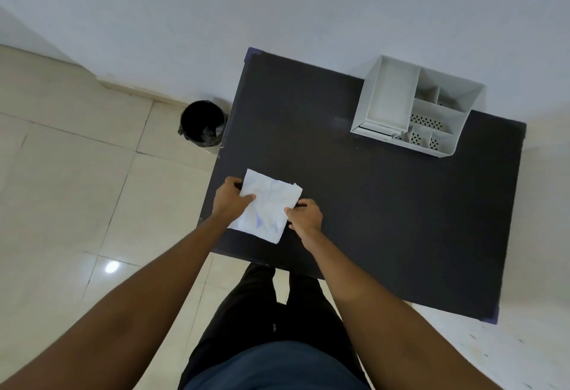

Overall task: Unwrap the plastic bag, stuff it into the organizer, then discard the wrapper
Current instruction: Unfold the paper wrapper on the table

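A flat white wrapped plastic bag (266, 203) with faint blue print lies on the dark table (385, 204), near its front left corner. My left hand (233, 197) pinches its left edge with the thumb on top. On the bag's right edge my right hand (303, 214) grips with closed fingers. A white desk organizer (416, 106) with one large compartment and several small perforated ones stands at the table's far right.
A black bin (202, 123) lined with a black bag stands on the tiled floor, just left of the table's far left side. A white wall runs behind the table. My legs are below the table's front edge.
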